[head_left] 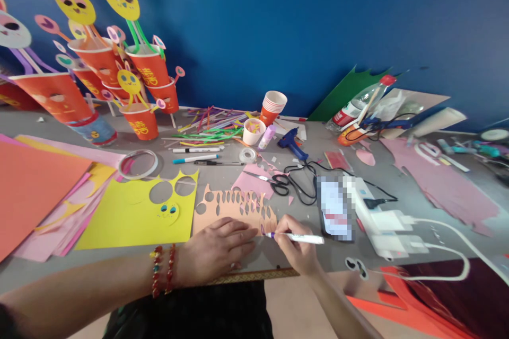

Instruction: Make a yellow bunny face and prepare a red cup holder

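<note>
My right hand (296,246) grips a white marker (304,238), its purple tip touching the right end of a peach paper sheet (222,217). Small purple marks show on the paper by the tip. Rows of oval holes are cut through that sheet. Flat across its lower edge lies my left hand (220,249), fingers stretched out and holding nothing. Left of the peach sheet is a yellow paper sheet (119,217) with round holes, and a yellow paper face (168,213) rests on it. Scissors (274,181) with black handles lie just beyond, partly over pink paper.
Red paper cups (139,121) with rabbit-face figures stand back left. Pipe cleaners (214,127), a blue glue gun (293,143) and a stack of cups (273,106) are along the wall. A phone (334,209) and a white power strip (377,222) with cables lie at right.
</note>
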Tool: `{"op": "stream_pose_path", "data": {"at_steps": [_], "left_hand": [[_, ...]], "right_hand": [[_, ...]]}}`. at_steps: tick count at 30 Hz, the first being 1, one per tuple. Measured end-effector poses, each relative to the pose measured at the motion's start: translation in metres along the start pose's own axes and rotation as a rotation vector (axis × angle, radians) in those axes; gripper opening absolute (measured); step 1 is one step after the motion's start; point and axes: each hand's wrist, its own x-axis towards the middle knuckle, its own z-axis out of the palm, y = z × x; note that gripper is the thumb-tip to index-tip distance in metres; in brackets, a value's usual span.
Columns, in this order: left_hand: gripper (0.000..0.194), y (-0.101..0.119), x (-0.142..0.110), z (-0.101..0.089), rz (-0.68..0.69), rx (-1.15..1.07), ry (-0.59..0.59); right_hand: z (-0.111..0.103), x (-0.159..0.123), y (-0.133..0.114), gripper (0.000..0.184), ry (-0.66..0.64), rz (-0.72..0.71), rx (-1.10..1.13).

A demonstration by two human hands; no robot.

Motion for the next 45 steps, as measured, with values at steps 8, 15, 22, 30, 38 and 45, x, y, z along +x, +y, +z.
{"op": "stream_pose_path", "data": {"at_steps": [8, 15, 22, 30, 38, 45], "left_hand": [[0.050, 0.001, 0.000, -0.002, -0.001, -0.007, -0.005], [0.051, -0.001, -0.001, 0.001, 0.006, -0.008, 0.005], [0.052, -0.001, -0.001, 0.003, 0.008, -0.005, 0.023], [0.050, -0.001, -0.001, 0.003, 0.001, -0.011, 0.017], [0.051, 0.000, -0.001, 0.002, 0.000, -0.006, 0.015], [0.051, 0.000, -0.001, 0.002, 0.004, -0.001, 0.025]], "right_hand": [[0.004, 0.000, 0.007, 0.022, 0.072, 0.029, 0.004], [0.003, 0.002, 0.002, 0.020, 0.032, 0.008, -0.009], [0.002, 0.002, 0.002, 0.021, 0.054, 0.016, -0.015], [0.001, 0.002, -0.001, 0.021, 0.039, 0.021, -0.008], [0.000, 0.002, -0.004, 0.022, 0.017, 0.031, 0.019], [0.002, -0.002, 0.008, 0.022, 0.078, 0.049, 0.117]]}}
